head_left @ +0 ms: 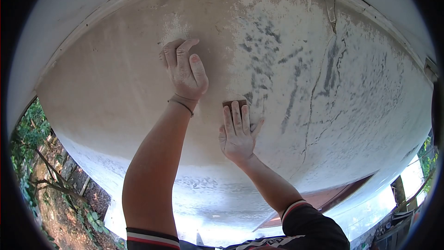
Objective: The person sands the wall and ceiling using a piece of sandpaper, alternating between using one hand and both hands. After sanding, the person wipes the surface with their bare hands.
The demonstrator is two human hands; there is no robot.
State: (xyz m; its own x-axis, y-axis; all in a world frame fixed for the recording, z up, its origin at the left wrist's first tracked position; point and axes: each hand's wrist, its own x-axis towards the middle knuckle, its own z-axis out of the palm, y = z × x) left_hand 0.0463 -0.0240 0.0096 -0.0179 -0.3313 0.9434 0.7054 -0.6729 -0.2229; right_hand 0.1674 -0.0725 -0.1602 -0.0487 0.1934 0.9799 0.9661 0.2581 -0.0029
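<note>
Head view: looking up at a pale wall [115, 92] that bulges across nearly the whole picture.
Wall: dusty and off-white, with grey scuffed streaks right of centre and a long crack [311, 106] running down its right side.
Trim: a white edge [106, 7] curves along the top of the wall.
Greenery: leaves and branches [34, 148] show at the lower left, beyond the wall's edge.
Left arm: bare, reaching up from a dark striped sleeve [150, 238] at the bottom.
Left hand [185, 71]: resting against the wall with fingers curled loosely inward; it grips nothing that I can see, and a thin band [181, 104] sits on the wrist.
Right hand [237, 134]: lower and just right of the left, fingers straight and together, flat on a block and pressing it against the wall rather than closing around it.
Block [233, 103]: small and brown, only its top edge peeking above the right fingertips, near the middle of the wall beside the grey streaks.
</note>
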